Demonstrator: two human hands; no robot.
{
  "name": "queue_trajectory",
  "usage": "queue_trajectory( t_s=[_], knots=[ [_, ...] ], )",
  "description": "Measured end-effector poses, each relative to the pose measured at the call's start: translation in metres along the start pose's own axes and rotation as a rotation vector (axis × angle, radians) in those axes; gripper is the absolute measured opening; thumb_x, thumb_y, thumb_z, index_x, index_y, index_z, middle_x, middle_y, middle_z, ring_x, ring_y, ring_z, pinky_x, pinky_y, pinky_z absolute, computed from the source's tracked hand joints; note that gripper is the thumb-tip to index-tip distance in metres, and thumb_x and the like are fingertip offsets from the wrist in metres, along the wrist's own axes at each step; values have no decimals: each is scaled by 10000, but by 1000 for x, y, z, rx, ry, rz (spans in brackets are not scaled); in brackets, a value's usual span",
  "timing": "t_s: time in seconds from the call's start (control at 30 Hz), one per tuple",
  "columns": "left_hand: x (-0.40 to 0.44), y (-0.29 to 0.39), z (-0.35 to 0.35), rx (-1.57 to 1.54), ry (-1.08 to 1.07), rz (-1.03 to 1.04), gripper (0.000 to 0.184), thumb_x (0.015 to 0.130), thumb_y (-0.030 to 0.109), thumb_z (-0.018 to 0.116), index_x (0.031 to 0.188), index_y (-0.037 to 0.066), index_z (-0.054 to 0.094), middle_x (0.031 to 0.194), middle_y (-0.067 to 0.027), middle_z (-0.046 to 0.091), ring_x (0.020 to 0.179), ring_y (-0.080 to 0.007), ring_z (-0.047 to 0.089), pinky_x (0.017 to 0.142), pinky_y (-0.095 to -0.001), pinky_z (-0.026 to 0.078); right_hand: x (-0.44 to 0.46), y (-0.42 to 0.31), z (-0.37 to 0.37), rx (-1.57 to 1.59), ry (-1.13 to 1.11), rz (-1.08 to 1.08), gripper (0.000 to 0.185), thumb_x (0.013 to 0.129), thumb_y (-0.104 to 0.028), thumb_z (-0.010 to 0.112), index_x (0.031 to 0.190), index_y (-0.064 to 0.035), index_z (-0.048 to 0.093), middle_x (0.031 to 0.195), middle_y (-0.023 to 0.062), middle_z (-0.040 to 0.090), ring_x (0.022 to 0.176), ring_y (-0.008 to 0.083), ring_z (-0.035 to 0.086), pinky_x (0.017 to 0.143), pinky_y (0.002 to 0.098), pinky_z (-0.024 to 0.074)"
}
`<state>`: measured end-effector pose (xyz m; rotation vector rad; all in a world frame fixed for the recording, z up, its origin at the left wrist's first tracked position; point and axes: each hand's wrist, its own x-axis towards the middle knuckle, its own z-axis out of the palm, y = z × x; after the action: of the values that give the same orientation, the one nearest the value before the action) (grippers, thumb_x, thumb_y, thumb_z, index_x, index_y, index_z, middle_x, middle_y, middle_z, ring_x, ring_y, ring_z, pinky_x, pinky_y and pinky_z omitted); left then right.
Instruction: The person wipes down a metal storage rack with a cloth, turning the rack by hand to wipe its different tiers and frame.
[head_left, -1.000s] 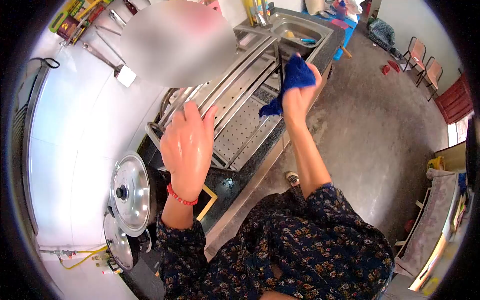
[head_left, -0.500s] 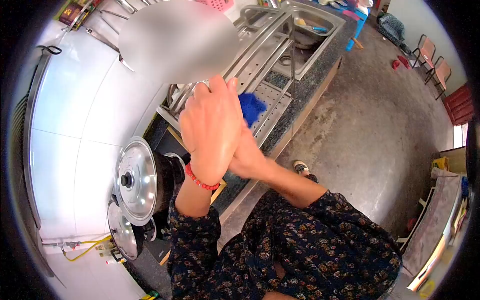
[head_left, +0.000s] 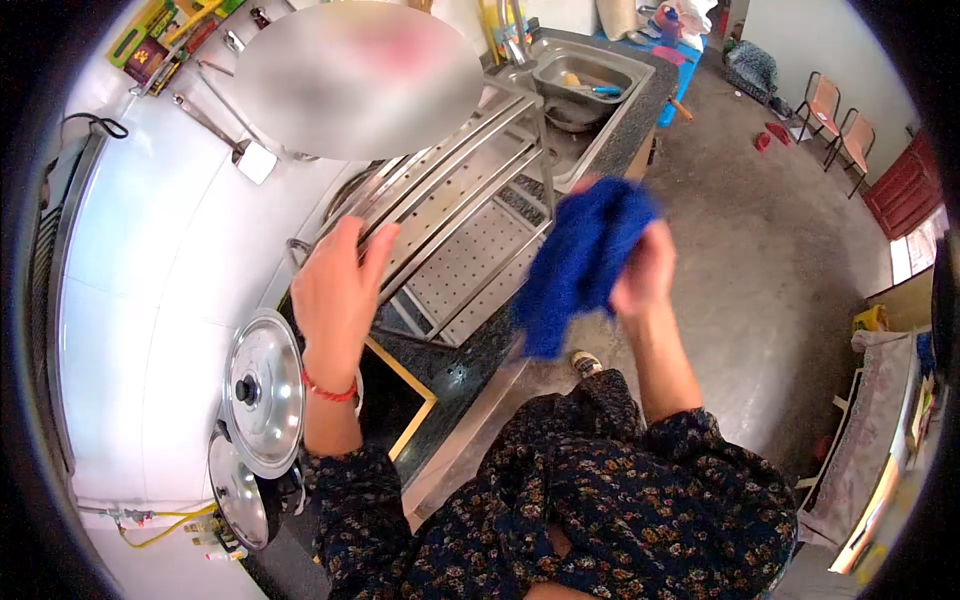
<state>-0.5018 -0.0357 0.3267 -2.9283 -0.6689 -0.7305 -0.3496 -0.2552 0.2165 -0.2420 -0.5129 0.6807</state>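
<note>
A blue cloth hangs bunched in my right hand, whose fingers are closed on it over the counter edge. The cloth is blurred by motion. My left hand, with a red bead bracelet at the wrist, is raised in front of the left end of a metal dish rack. Its thumb and index finger are apart, with nothing seen between them. Whether its fingertips touch the rack's bars does not show. Below the rack's bars lies a perforated steel tray.
Two lidded pots, one with a silver lid, stand left of my left arm. The sink lies beyond the rack. A spatula hangs on the tiled wall. Two chairs stand across the floor.
My hands were together over the rack, with the blue cloth beside them. Now they are apart: the left has moved left, and the right has swung right with the cloth.
</note>
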Motion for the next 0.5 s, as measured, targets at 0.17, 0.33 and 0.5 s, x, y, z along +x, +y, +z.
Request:
queue_trajectory(
  t_s=[0.17,0.33,0.5],
  knots=[
    [-2,-9,-1,-26,-23,-9,337,869,396,565,876,60,546,733,-135,593,675,-343,577,560,-417,420,60,-4,3,-363,227,-392,459,939,-279,409,1327,-32,416,1257,110,526,1096,189,537,981,323,406],
    [-3,-3,2,2,6,-7,298,864,350,584,857,56,535,720,-114,574,646,-327,559,544,-401,412,104,53,-17,-1699,234,-952,622,741,-4,472,1345,29,326,1320,188,426,1254,326,365,1065,386,260],
    [0,2,2,37,15,-19,266,856,314,600,843,58,527,711,-102,565,633,-313,551,535,-387,408,109,63,-56,-1520,379,-680,502,704,-129,583,1187,-19,504,965,156,577,907,332,537,821,395,417]
  ],
)
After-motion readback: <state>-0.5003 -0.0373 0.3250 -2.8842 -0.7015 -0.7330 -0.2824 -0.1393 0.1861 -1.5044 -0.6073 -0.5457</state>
